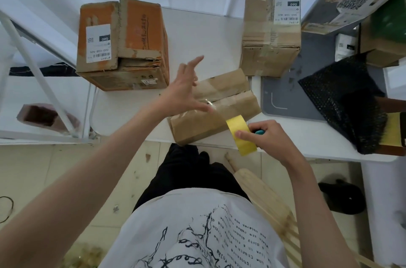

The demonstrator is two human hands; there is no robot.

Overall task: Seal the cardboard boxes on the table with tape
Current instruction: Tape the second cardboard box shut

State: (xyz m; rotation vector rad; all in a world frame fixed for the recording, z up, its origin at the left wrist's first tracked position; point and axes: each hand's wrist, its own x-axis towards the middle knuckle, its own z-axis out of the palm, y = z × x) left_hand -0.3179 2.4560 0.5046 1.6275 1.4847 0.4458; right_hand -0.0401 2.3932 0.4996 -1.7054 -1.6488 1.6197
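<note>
A small flat cardboard box [219, 111] lies at the table's near edge, with a strip of clear tape along its top seam. My left hand [184, 89] hovers over its left end with fingers spread, the thumb reaching to the tape strip. My right hand [267, 138] grips a yellow tape roll [240, 133] on a teal-handled dispenser at the box's near right corner. An orange-topped box [123, 43] stands at the far left and a taller brown box [271, 26] at the far right, both bearing white labels.
A grey mat [307, 83] and a black mesh bag [347, 100] lie on the right of the white table [202, 35]. More boxes are stacked at the top right. A wooden chair back [263, 197] stands beside my legs. A white metal frame runs along the left.
</note>
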